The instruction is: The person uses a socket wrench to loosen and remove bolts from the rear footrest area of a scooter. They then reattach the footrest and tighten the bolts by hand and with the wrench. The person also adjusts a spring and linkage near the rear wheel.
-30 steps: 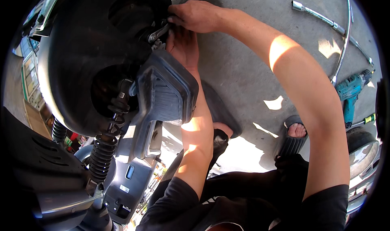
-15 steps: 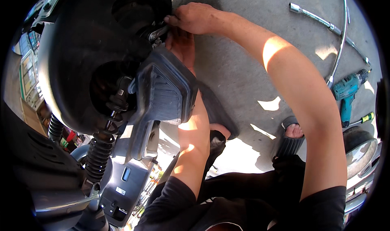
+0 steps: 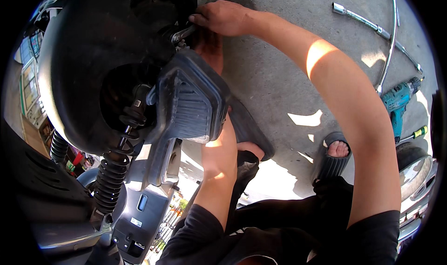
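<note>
My right hand (image 3: 225, 18) is closed at the far end of a dark scooter's underside, its thumb and fingers on a shiny wrench (image 3: 183, 34). The wrench's other end meets small metal parts beside the rounded black mudguard (image 3: 70, 74). My left hand (image 3: 210, 50) reaches up behind a ribbed black plastic housing (image 3: 195, 109). It lies in shadow just below my right hand, and its fingers are mostly hidden. A black coil-spring shock absorber (image 3: 111, 178) stands nearer to me on the left.
On the concrete floor (image 3: 274, 78) at the right lie a long-handled socket wrench (image 3: 361, 19), a curved metal bar (image 3: 390, 55), a teal cordless drill (image 3: 397, 102) and a yellow-green screwdriver (image 3: 419, 132). A wheel (image 3: 412, 172) lies at the right edge. My sandalled foot (image 3: 336, 149) stands between.
My right hand has shifted slightly up with the wrench's end. My left hand has drawn a little deeper into shadow behind the housing. The whole view has tilted slightly.
</note>
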